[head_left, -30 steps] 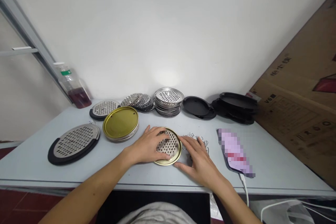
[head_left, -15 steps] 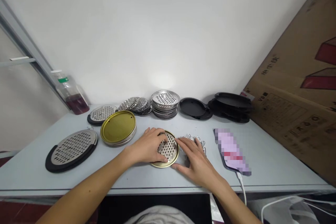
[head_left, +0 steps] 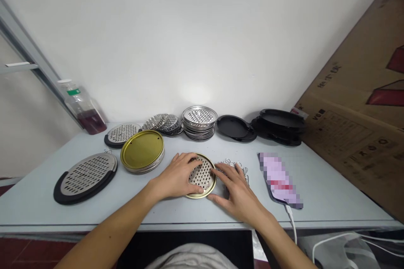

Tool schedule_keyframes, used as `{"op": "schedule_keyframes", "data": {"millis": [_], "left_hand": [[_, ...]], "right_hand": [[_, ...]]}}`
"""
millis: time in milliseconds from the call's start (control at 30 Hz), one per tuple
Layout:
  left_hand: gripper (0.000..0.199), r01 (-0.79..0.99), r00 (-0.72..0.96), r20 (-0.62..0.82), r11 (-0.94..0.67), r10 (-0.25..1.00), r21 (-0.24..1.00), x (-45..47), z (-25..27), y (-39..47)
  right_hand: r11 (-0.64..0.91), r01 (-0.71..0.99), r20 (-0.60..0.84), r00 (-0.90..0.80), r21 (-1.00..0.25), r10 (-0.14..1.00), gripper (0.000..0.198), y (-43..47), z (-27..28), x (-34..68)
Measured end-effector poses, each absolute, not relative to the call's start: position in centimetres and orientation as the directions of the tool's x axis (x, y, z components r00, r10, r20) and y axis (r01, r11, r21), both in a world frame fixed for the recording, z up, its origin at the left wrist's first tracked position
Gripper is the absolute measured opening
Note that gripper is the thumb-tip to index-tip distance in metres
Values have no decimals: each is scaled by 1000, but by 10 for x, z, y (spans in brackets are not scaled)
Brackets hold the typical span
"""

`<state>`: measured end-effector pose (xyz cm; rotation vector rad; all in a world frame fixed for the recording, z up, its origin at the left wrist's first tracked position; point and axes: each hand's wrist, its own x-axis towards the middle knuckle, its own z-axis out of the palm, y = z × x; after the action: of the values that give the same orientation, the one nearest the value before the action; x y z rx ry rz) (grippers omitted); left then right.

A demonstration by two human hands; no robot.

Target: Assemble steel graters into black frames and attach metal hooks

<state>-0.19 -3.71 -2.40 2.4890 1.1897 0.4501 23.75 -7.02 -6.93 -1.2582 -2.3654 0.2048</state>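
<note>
A round metal grater disc (head_left: 205, 176) with a gold rim lies flat on the table in front of me. My left hand (head_left: 181, 174) grips its left side, thumb at the lower edge and fingers over the top. From the right, my right hand (head_left: 233, 191) holds the rim between its forefinger and thumb. Behind the right fingers sits a small pile of wire rings (head_left: 244, 170), partly covered by that hand. Left of my left hand stands a stack of round plates, the top one a gold plate (head_left: 142, 150).
Two graters with black holders, a near one (head_left: 90, 174) and a far one (head_left: 123, 133), lie left. Along the wall are loose grater discs (head_left: 168, 122), a disc stack (head_left: 199, 124) and black round trays (head_left: 235, 127). A phone (head_left: 279, 180), bottle (head_left: 90, 119) and carton (head_left: 353, 122) flank them.
Both hands stay at the grater disc with only slight finger shifts. The whole view has moved a little; nothing else on the table has changed place.
</note>
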Motion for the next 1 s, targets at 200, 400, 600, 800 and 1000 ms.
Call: {"op": "schedule_keyframes", "data": {"millis": [200, 400, 600, 800, 1000], "left_hand": [[78, 688, 599, 109, -580, 793, 437, -5, -28, -37], [70, 685, 571, 129, -557, 811, 470, -4, -29, -38], [72, 670, 543, 156, -538, 825, 511, -4, -30, -39], [69, 659, 530, 171, -530, 831, 534, -4, -30, -40], [70, 640, 539, 193, -548, 820, 539, -3, -28, -40]], "right_hand": [[577, 751, 320, -488, -319, 812, 62, -69, -71, 238], [561, 765, 291, -485, -316, 825, 62, -70, -71, 239], [561, 761, 282, -489, -325, 826, 67, -70, -70, 238], [566, 753, 292, -488, -337, 823, 66, -69, -69, 239], [541, 753, 308, -449, -375, 839, 53, -68, -72, 240]]}}
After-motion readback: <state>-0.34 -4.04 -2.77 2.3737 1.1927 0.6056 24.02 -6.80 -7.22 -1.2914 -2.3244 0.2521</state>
